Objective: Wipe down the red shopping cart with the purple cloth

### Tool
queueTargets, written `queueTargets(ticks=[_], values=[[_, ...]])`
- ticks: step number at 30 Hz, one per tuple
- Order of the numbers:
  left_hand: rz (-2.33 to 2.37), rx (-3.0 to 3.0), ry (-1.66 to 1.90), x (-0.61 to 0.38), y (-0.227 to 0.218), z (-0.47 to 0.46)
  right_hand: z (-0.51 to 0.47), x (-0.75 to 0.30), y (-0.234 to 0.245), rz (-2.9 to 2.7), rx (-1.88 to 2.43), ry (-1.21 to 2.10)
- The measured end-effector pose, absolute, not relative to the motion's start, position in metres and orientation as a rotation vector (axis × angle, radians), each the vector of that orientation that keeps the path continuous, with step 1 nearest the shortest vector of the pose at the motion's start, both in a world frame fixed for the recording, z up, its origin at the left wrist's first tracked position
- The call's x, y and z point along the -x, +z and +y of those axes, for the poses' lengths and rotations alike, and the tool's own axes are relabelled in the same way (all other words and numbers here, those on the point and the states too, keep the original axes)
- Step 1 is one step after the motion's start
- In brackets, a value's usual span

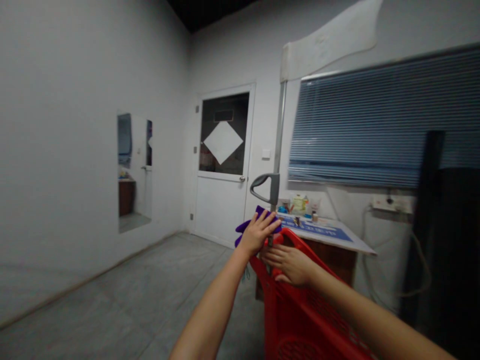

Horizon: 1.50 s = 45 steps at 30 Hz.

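Note:
A purple cloth is bunched under my left hand, whose spread fingers hold it against the area below a grey looped handle. This handle sits on an upright metal pole. Just below, my right hand lies with its fingers stretched out together across the front end of a red plastic basket, close to the pole's lower part. Its thumb stays apart from the fingers. My hands partly hide where the pole meets the basket.
Behind the basket stands a table with a blue-and-white top and small bottles. A white panel tops the pole. The white door is closed; a mirror hangs left. Blue blinds and dark tall objects are right.

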State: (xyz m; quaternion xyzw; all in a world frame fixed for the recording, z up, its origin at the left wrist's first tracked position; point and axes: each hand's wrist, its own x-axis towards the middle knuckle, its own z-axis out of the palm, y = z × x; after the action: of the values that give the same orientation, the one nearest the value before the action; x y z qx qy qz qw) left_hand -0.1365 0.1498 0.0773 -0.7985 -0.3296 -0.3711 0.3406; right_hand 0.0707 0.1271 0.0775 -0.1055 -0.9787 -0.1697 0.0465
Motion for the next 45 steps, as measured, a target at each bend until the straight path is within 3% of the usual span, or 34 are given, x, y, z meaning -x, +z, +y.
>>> queueTargets(ticks=[6, 13, 25, 45], values=[[-0.786, 2.135, -0.959, 0.139, 0.064, 0.15, 0.126, -0.072, 0.079, -3.006, 0.283, -0.486], [-0.795, 2.135, -1.054, 0.133, 0.086, 0.151, 0.127, -0.068, 0.086, -2.961, 0.332, -0.553], [-0.77, 2.095, -1.105, 0.132, 0.082, 0.153, 0.129, -0.076, 0.067, -2.957, 0.298, -0.551], [-0.883, 2.128, -1.057, 0.143, 0.013, 0.147, 0.119, -0.084, 0.035, -3.018, 0.322, -0.314]])
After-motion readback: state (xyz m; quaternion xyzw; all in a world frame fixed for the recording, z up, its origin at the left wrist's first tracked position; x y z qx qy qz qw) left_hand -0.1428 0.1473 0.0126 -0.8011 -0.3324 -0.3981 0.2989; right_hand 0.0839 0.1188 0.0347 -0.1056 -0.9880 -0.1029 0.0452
